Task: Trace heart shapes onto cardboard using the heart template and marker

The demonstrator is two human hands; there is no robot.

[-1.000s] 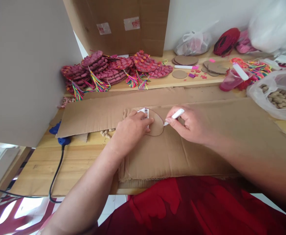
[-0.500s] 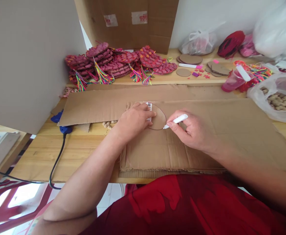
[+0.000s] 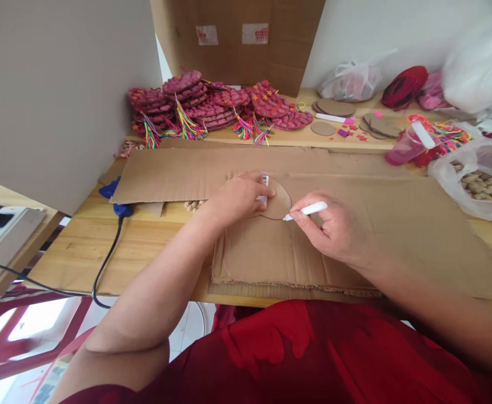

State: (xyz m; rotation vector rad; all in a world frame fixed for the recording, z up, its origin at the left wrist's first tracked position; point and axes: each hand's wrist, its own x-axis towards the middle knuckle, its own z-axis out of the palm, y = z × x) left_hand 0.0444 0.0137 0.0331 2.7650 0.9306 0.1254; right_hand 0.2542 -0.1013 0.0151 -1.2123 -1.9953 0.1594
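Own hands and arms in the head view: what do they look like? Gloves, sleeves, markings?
Left hand and right hand: human, five-fingered type, ungloved; no rings, watches or markings visible. Left forearm and right forearm: bare, no sleeve reaching them. Garment: bright red patches on dark maroon.

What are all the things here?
Oval: one, brown, centre
Held marker: one, white, centre
Cardboard sheets: several, brown, middle
Bumpy pieces: many, pink, back left
Loose discs: several, brown, back
Spare marker: one, white and pink, back
Stars: several, reddish, back
Cup: one, pink, right
Plastic bags: several, whitish, right
Peanuts: many, tan, mostly right
Yarn: one bundle, dark red, back right
Corded item: one, blue, left
Table: one, yellowish, underneath
Garment: one, red, bottom
Left hand: one, bare, on oval
Right hand: one, bare, gripping held marker
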